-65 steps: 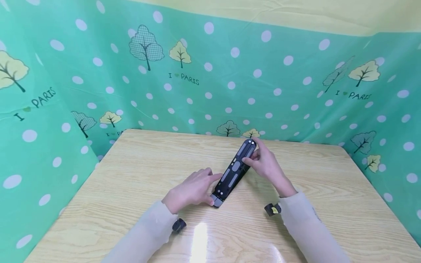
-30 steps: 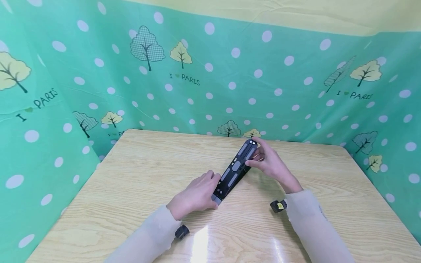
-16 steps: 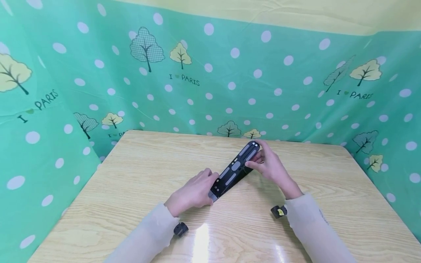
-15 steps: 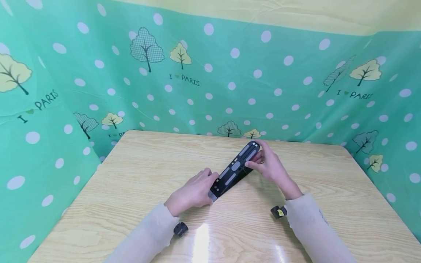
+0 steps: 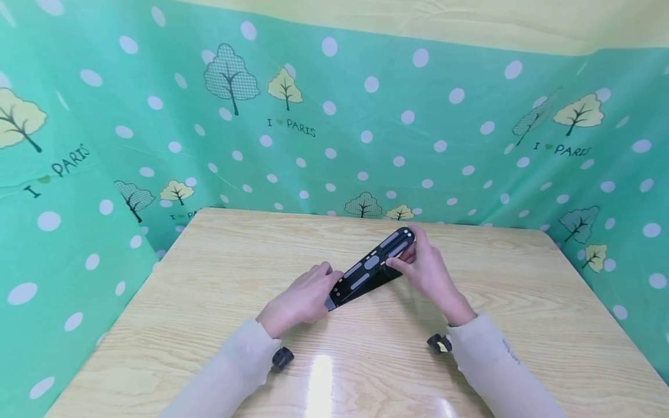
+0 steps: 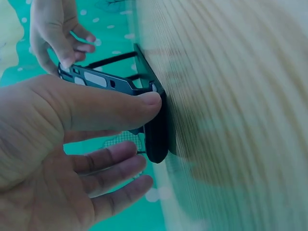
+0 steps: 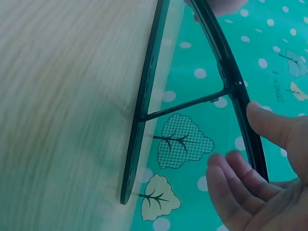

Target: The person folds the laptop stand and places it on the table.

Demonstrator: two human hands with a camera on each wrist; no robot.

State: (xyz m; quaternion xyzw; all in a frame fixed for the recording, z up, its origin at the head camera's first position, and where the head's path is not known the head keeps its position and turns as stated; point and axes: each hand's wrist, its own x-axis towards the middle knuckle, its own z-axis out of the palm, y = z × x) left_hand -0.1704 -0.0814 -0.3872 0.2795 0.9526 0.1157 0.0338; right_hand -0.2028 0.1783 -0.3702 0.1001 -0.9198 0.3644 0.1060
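Observation:
A black folding laptop stand (image 5: pixel 360 278) with grey pads lies slanted at the table's middle, its upper plate raised. From the right wrist view, a thin strut (image 7: pixel 185 103) joins the raised plate (image 7: pixel 236 96) to the lower plate (image 7: pixel 139 125), which is on or close to the tabletop. My left hand (image 5: pixel 305 296) pinches the hinge end; its thumb (image 6: pixel 120 108) presses there, and the lower fingers stay loose. My right hand (image 5: pixel 425 273) holds the far end of the upper plate by its edges, between thumb and fingers. The left hand partly hides the hinge end.
The wooden table (image 5: pixel 235 249) extends around both hands, with a bright reflection near its front. A green curtain (image 5: pixel 334 139) with dots and trees hangs behind and at both sides. Small black devices (image 5: pixel 283 358) sit at the wrists.
The stand has turned clockwise, its hinge end shifting left and away from me, its far end slightly right. Both hands have moved with it; the left fingers have closed further over the hinge end.

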